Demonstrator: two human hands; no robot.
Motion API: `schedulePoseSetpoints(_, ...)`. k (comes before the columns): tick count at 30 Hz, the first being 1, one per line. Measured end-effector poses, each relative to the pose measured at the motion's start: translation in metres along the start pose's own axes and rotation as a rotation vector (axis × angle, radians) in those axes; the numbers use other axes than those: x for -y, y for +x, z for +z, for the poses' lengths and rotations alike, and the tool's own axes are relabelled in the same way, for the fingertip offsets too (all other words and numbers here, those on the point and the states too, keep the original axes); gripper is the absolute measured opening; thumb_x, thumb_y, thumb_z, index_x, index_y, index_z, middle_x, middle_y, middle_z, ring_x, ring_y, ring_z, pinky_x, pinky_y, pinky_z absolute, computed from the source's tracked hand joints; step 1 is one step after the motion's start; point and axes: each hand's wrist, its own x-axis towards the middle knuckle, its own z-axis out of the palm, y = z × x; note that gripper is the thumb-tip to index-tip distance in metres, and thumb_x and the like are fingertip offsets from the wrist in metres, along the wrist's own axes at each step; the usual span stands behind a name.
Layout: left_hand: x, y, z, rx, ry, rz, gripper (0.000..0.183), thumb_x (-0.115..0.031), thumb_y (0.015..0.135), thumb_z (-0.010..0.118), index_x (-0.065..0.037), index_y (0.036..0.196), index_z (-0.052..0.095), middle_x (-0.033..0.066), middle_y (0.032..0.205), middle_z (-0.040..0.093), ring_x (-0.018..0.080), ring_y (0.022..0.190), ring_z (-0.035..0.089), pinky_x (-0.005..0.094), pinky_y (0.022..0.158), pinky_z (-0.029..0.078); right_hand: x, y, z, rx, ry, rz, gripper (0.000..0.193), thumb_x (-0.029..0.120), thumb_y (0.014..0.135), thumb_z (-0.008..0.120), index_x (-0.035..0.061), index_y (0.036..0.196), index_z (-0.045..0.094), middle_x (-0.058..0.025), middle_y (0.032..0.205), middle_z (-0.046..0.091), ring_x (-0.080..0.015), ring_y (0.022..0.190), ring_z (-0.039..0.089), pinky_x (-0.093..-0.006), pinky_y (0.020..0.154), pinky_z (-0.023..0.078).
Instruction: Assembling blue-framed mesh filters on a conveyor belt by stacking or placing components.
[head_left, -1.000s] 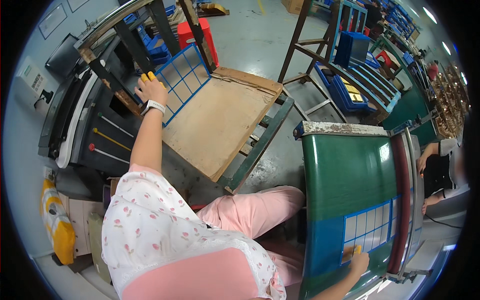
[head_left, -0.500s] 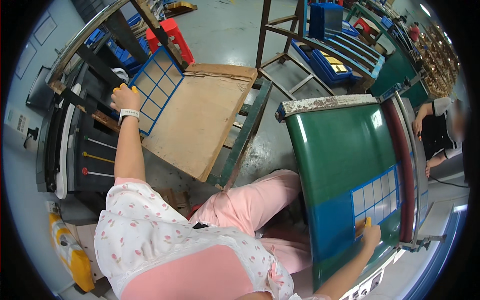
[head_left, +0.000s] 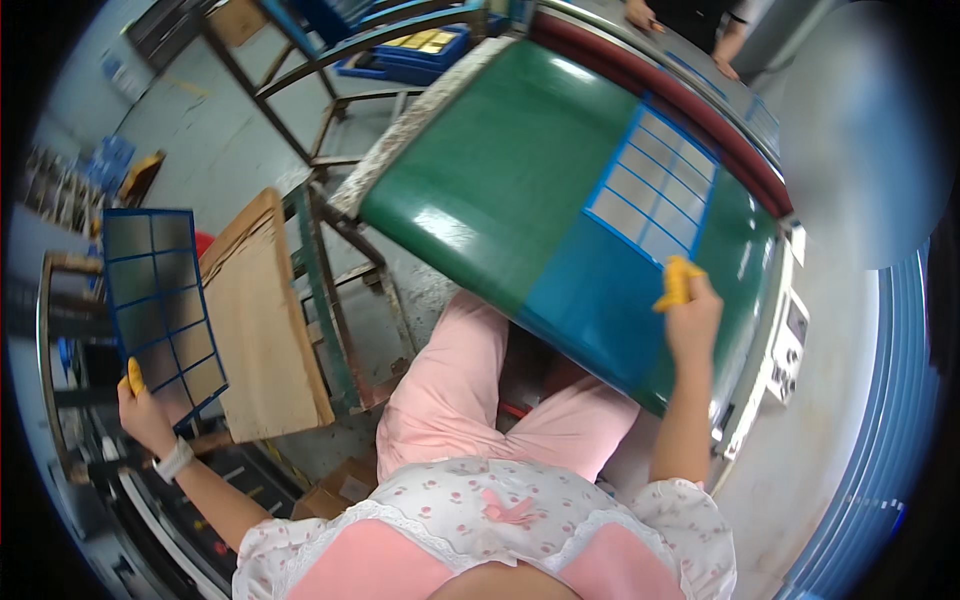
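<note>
My left hand (head_left: 147,417), with yellow covers on its fingertips, grips a thin blue-gridded panel (head_left: 178,297) by its lower left edge. That panel is tilted up beside the brown board. A similar gridded panel (head_left: 640,190) lies flat on the green belt (head_left: 470,170), its far end near the dark red roller (head_left: 670,100). Close to this panel's near corner is my right hand (head_left: 693,310), also with yellow fingertip covers. Its fingers are loosely bent and somewhat apart, with nothing seen in them. Whether they touch the panel or belt is unclear.
A brown board (head_left: 255,330) rests on a green metal stand (head_left: 325,300) to my left. Beyond the belt machine, another person's hands (head_left: 728,50) show. A blue tray with yellow blocks (head_left: 425,45) sits at the back. A control box (head_left: 790,340) is on the machine's right side.
My view has turned right toward the belt. The left hand has raised its panel off the brown board. My right hand has come away from the edge of the panel on the belt.
</note>
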Motion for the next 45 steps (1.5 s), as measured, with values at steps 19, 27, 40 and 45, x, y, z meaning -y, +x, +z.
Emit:
schedulePoseSetpoints(19,-0.271,-0.234,0.063,1.733,-1.144,0.026,0.021,-0.023,0.083,0.052,-0.003,0.08,0.052,-0.0027,0.063,0.049,0.0041,0.054,0.044,0.0181,0.05,0.037,-0.023,-0.188,0.012,-0.15,0.719,0.345,0.024,0.019,0.085,0.048,0.0022,0.102,0.045,0.0025,0.065,0.048,-0.0026,0.05,0.039,-0.016,0.044,0.029)
schedulePoseSetpoints(27,-0.285,-0.248,0.077,1.641,-1.04,0.127,0.021,-0.021,0.083,0.051,-0.002,0.074,0.049,-0.0015,0.052,0.043,0.0043,0.039,0.039,0.0199,0.034,0.03,-0.044,-0.166,0.022,-0.17,0.719,0.476,0.019,0.014,0.085,0.048,0.0016,0.099,0.048,0.003,0.063,0.046,-0.0027,0.051,0.039,-0.0159,0.046,0.029)
schedulePoseSetpoints(40,-0.304,-0.244,0.093,1.591,-1.032,0.183,0.019,-0.017,0.083,0.051,-0.002,0.073,0.049,-0.0006,0.055,0.047,0.0046,0.046,0.042,0.0202,0.04,0.033,-0.044,-0.141,0.025,-0.193,0.711,0.541,0.019,0.014,0.084,0.05,0.0012,0.097,0.05,0.0024,0.063,0.047,-0.0032,0.051,0.038,-0.0159,0.045,0.03)
schedulePoseSetpoints(45,-0.318,-0.242,0.085,1.64,-1.02,0.095,0.022,-0.02,0.083,0.051,-0.003,0.069,0.046,-0.0002,0.052,0.044,0.0052,0.039,0.04,0.0198,0.034,0.031,-0.05,-0.134,0.024,-0.185,0.72,0.528,0.021,0.014,0.083,0.05,0.0001,0.098,0.049,0.0021,0.063,0.047,-0.0033,0.051,0.039,-0.0165,0.045,0.03)
